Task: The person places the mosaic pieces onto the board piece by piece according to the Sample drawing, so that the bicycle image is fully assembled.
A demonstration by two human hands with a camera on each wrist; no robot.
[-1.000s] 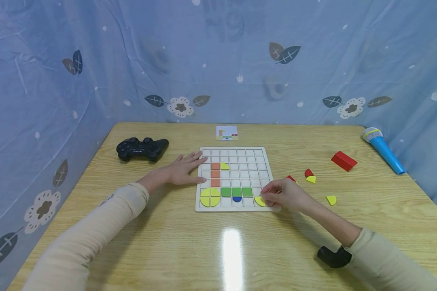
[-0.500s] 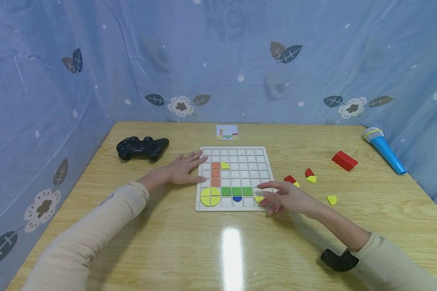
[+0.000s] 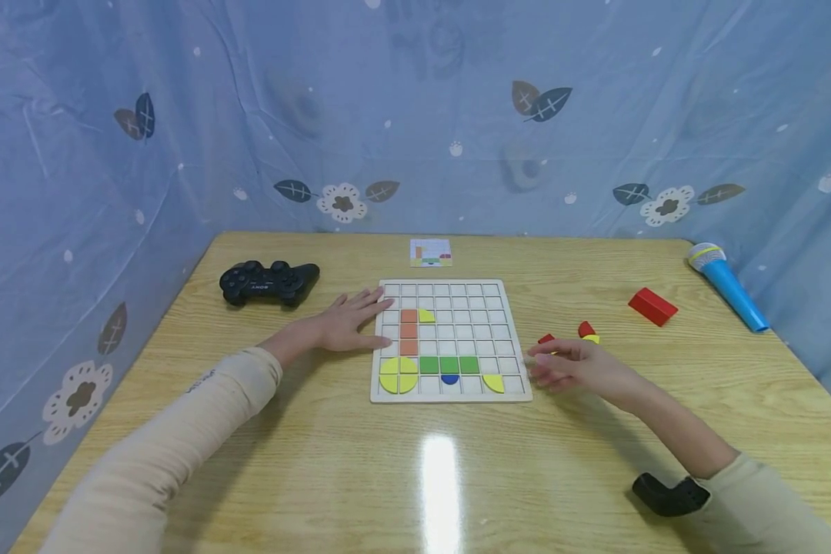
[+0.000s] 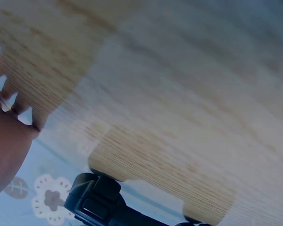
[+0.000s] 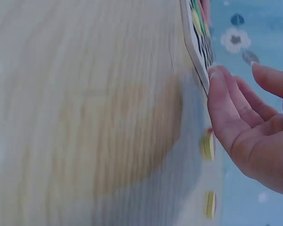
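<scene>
The white grid board (image 3: 462,390) lies mid-table. My left hand (image 3: 349,325) rests on its left edge with fingers spread. In the board's cells sit a yellow circle of quarter pieces (image 3: 398,375), three orange squares (image 3: 409,331), three green squares (image 3: 448,365), a blue half-round piece (image 3: 450,378), a yellow quarter piece (image 3: 426,315) higher up and another yellow quarter (image 3: 494,383) near the lower right. Just right of the board hovers my right hand (image 3: 592,371); in the right wrist view its loosely bent fingers (image 5: 225,106) hold nothing.
A loose red quarter (image 3: 585,329) and a yellow piece (image 3: 592,338) lie behind my right hand, partly hidden. Farther right are a red block (image 3: 653,306) and a blue microphone (image 3: 730,287). A black game controller (image 3: 268,283) and a small pattern card (image 3: 430,252) lie toward the back.
My right hand has let go of the yellow quarter piece at the board's lower right and moved right, off the board. The piece stays in its cell. My left hand has not moved.
</scene>
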